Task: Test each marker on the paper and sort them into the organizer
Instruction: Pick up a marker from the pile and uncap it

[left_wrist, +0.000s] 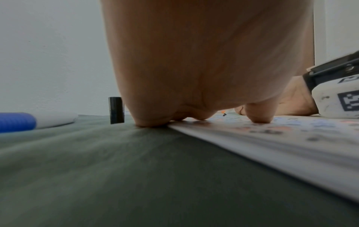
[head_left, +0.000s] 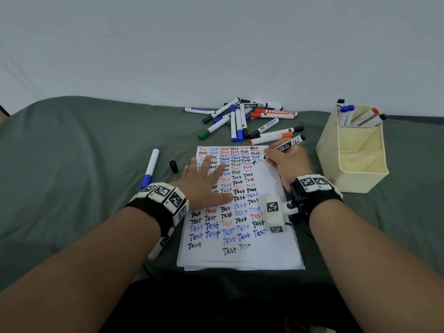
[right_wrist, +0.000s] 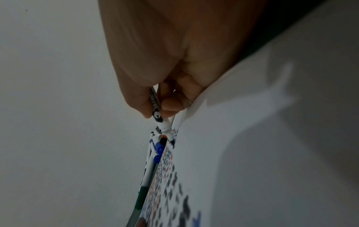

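A white paper (head_left: 269,255) covered with rows of "Test" in black, red and blue lies on the green cloth. My left hand (head_left: 204,181) lies flat on its left half, fingers spread and straight. My right hand (head_left: 286,162) grips an uncapped black marker (head_left: 288,145) like a pen, tip touching the paper near the top right. In the right wrist view the fingers (right_wrist: 170,106) pinch the black marker (right_wrist: 155,106) with its tip on the paper (right_wrist: 252,138). The marker's black cap (head_left: 173,166) stands left of the paper. The cream organizer (head_left: 355,179) stands at the right, several markers in its back compartment.
A pile of several whiteboard markers (head_left: 242,118) lies beyond the paper near the wall. A lone blue-capped marker (head_left: 151,168) lies left of the black cap (left_wrist: 116,110). The organizer's two front compartments show no markers. The green cloth (head_left: 72,164) covers the table.
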Demonstrator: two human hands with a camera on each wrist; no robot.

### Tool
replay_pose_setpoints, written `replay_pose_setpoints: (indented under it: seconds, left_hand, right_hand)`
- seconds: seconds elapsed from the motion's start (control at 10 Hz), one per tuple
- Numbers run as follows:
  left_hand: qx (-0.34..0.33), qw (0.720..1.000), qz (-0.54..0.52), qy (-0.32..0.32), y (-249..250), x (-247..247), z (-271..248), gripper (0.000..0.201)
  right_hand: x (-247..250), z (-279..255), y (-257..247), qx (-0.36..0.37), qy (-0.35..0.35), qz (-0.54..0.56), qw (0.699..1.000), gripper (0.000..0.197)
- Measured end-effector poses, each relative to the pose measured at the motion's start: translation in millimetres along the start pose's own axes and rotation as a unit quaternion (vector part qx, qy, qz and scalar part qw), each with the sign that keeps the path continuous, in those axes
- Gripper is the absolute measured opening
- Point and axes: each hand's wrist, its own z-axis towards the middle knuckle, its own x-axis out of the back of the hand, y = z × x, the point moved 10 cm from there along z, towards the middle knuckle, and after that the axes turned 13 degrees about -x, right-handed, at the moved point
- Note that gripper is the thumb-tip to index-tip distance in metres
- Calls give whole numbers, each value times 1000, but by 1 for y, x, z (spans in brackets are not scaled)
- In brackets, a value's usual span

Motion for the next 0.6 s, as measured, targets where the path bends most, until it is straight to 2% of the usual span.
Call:
replay_pose_setpoints:
  seconds: [0.2,0.6]
  left_hand:
    - [-1,1000,1,-2,0,0,0,100]
    - [-2,1000,-3,-4,0,0,0,101]
  right_hand:
    - [4,-1,1,-10,5,12,1000,11]
    - [3,-3,-2,-2,8,-1,1000,16]
